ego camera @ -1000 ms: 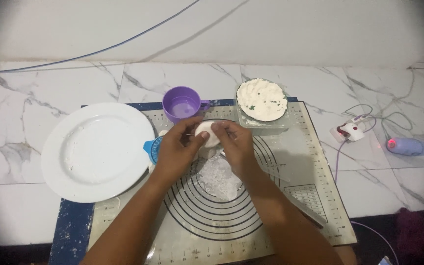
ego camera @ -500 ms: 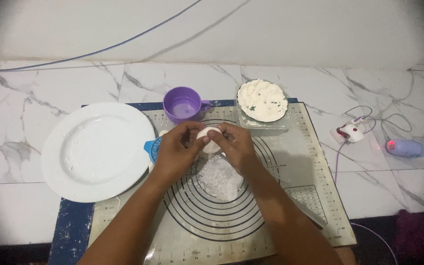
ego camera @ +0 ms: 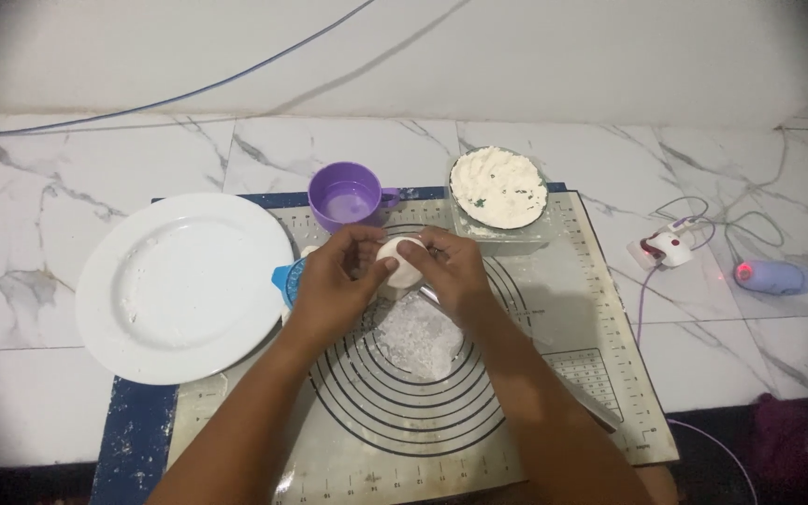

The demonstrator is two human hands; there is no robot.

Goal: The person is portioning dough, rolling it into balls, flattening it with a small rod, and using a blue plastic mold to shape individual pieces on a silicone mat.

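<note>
My left hand point(ego camera: 334, 281) and my right hand point(ego camera: 453, 269) hold a small white dough piece point(ego camera: 400, 264) between their fingers, a little above the pastry mat point(ego camera: 572, 327). Thumbs and fingertips pinch its edges from both sides. Below the hands a patch of white flour point(ego camera: 419, 337) lies in the middle of the mat's rings. A purple cup point(ego camera: 346, 194) stands just beyond my left hand. A clear tub of white filling point(ego camera: 498, 188) sits beyond my right hand.
A large white plate point(ego camera: 180, 283) rests on the left, partly over the mat. A blue object point(ego camera: 287, 280) peeks out beside my left hand. On the marble floor at right lie a small white and red device point(ego camera: 666, 249), cables and a lilac gadget point(ego camera: 774, 276).
Both hands have stayed over the same spot; the fingers have shifted slightly around the dough piece. Nothing else has moved.
</note>
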